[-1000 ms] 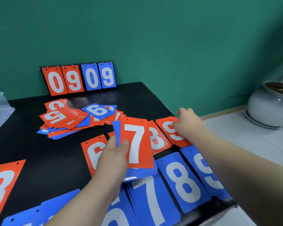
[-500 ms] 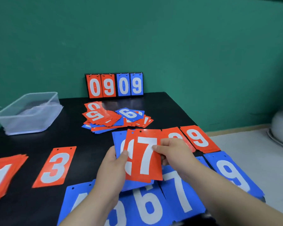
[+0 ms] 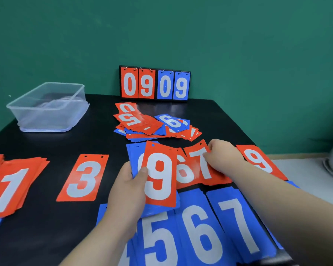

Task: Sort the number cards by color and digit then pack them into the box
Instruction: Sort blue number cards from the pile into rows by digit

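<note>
Laying the red 7 card mid-frame, the right hand pinches it while the left hand clamps a fanned stack that may slip and scatter.

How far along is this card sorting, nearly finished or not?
Roughly midway. Done: piles laid out by colour and digit, such as the red 1 pile, red 3 and blue 7. In hand: the left hand holds a small stack topped by a red 9 while the right hand sets down a red 7. Left: the mixed heap, and the clear box holds no cards yet.
</note>
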